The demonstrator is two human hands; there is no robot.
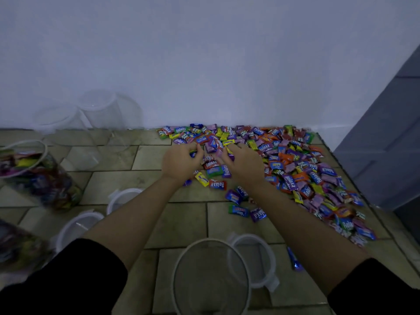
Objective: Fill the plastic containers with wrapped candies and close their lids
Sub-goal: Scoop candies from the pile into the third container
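Note:
A big pile of wrapped candies in many colours lies on the tiled floor along the white wall. My left hand and my right hand are both in the near left edge of the pile, fingers curled round several candies. An open clear plastic container stands empty right below me between my forearms. A clear container full of candies stands open at the left, and another full one shows at the lower left edge.
Two empty clear containers stand by the wall at the back left. Three white-rimmed lids lie on the floor: lid, lid and lid. A stray blue candy lies at the right. A grey panel borders the right.

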